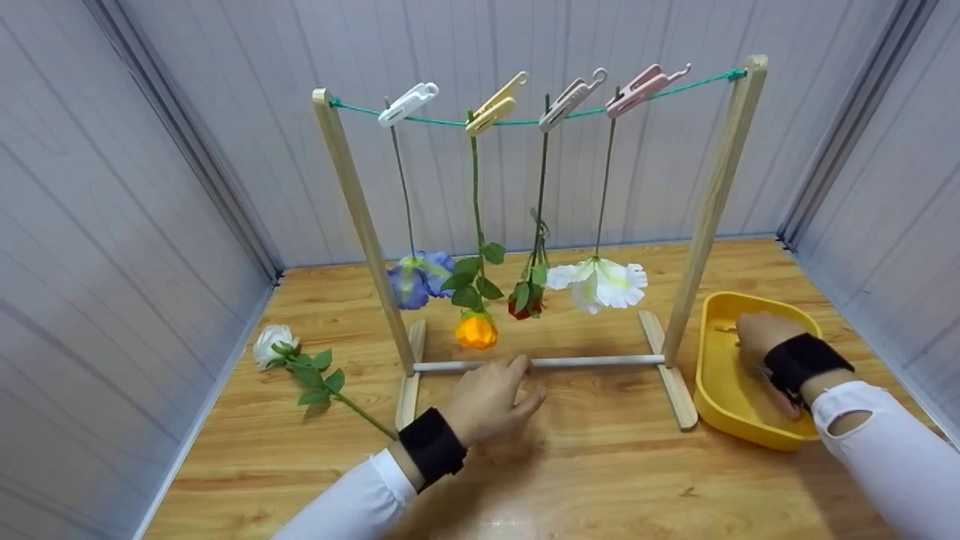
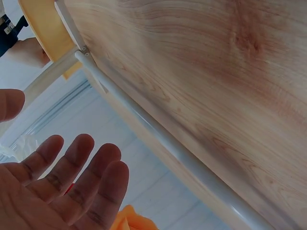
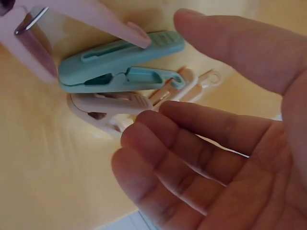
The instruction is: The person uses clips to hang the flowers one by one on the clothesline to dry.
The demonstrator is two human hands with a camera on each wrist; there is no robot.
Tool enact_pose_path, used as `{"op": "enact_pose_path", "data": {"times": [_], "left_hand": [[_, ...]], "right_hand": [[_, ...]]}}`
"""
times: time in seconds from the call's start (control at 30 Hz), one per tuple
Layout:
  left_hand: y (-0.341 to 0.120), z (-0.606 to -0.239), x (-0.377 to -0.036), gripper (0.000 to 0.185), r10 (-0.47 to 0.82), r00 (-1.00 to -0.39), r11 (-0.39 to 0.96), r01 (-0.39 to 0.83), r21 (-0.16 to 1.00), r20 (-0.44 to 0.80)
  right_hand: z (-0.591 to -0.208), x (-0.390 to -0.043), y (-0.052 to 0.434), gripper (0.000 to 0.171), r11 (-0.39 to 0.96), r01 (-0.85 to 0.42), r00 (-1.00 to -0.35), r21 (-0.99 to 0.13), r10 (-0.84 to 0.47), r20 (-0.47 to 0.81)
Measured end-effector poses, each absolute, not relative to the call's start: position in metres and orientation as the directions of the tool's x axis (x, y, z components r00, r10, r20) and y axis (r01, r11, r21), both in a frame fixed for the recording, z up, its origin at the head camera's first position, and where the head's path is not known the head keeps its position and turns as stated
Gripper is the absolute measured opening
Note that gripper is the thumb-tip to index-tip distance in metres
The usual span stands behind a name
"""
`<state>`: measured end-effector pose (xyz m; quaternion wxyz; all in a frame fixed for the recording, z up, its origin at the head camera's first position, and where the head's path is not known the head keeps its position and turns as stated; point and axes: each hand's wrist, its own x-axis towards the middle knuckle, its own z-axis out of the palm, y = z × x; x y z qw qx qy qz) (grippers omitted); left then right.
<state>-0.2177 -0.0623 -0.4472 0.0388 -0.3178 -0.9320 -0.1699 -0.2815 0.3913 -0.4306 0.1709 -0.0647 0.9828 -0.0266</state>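
My right hand [image 1: 766, 341] reaches into a yellow tray [image 1: 724, 375] on the right. In the right wrist view its thumb and fingers are apart around the end of a teal clothespin [image 3: 86, 70], pinching nothing. A pink clothespin [image 3: 91, 17] and a beige clothespin [image 3: 96, 104] lie against the teal one, with others partly hidden behind. My left hand [image 1: 487, 401] hovers with loosely extended fingers near the white crossbar [image 1: 600, 361] of a wooden rack; it holds nothing. A white rose [image 1: 274, 346] with a leafy stem lies on the table at left.
A green cord [image 1: 442, 121] spans the rack's posts. Clothespins on it hold a purple flower [image 1: 412, 281], an orange flower [image 1: 476, 331], a red rose [image 1: 525, 304] and a white flower [image 1: 600, 285] upside down. Grey panel walls [image 1: 562, 45] stand around the table.
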Motion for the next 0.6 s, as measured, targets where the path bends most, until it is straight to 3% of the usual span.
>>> {"op": "enact_pose_path", "data": {"times": [0.37,0.6], "left_hand": [[-0.0597,-0.4488,-0.2153,0.034,0.587,-0.794,0.728,0.603,0.324,0.159],[-0.0611,-0.4486,-0.2143,0.034,0.593,-0.787,0.72,0.613,0.327,0.171]], "right_hand": [[-0.4381,-0.2821,0.3952,0.016,0.983,-0.175,-0.923,-0.064,-0.186,-0.338],[-0.4396,-0.2865,0.3996,0.013,0.982,-0.143,-0.927,-0.122,-0.176,-0.332]]}}
